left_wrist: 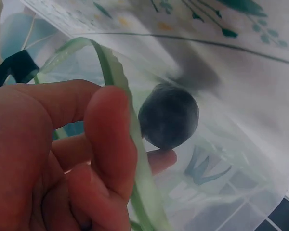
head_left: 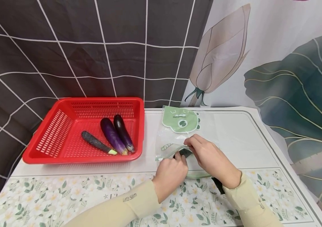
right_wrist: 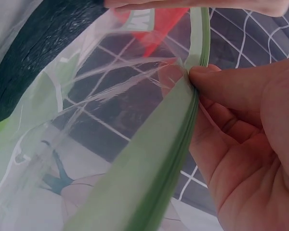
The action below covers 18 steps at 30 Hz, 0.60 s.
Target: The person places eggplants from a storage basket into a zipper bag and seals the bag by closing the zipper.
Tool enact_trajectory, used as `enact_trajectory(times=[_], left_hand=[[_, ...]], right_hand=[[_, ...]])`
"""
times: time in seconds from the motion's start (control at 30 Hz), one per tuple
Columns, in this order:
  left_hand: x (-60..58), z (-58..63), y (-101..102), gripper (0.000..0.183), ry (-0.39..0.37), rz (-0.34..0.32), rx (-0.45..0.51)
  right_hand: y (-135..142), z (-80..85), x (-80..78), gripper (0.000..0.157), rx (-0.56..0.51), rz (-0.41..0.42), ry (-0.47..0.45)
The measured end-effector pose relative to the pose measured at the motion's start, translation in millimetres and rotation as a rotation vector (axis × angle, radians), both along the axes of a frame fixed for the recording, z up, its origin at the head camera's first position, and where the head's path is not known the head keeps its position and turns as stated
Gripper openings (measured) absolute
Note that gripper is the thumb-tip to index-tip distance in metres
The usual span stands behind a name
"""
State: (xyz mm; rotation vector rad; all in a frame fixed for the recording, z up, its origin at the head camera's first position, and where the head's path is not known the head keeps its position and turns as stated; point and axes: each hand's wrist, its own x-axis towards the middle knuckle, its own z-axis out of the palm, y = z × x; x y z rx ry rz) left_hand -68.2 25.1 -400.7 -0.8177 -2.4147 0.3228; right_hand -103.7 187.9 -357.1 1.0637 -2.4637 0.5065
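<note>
A clear zip bag (head_left: 180,121) with a green cartoon print lies on the table, its green-edged mouth spread apart. My right hand (head_left: 210,157) pinches the bag's rim between thumb and fingers, clearly in the right wrist view. The left hand (head_left: 170,173) holds the green rim (left_wrist: 144,187) too, one fingertip showing beyond it. Within the bag lies a long dark vegetable (right_wrist: 43,50) with wrinkled skin and a light green end. From the left wrist its rounded dark end (left_wrist: 168,116) shows close to that fingertip.
Left of the bag stands a red plastic basket (head_left: 83,159). It holds two purple eggplants (head_left: 112,134) and a slender dark vegetable (head_left: 95,142) with a pale green tip. A floral cloth (head_left: 64,195) covers the near table; a dark tiled-pattern curtain (head_left: 121,60) hangs behind.
</note>
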Motion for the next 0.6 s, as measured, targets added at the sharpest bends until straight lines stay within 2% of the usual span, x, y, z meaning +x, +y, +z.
enact_trajectory(times=[0.3, 0.6], left_hand=[[1.8, -3.5, 4.0, 0.023, -0.048, 0.023, -0.007], [6.1, 3.3, -0.8, 0.021, -0.032, -0.032, 0.022]], right_hand=[[1.6, -1.2, -0.8, 0.024, 0.005, -0.004, -0.008], [2.8, -1.8, -1.4, 0.025, 0.002, -0.006, -0.014]])
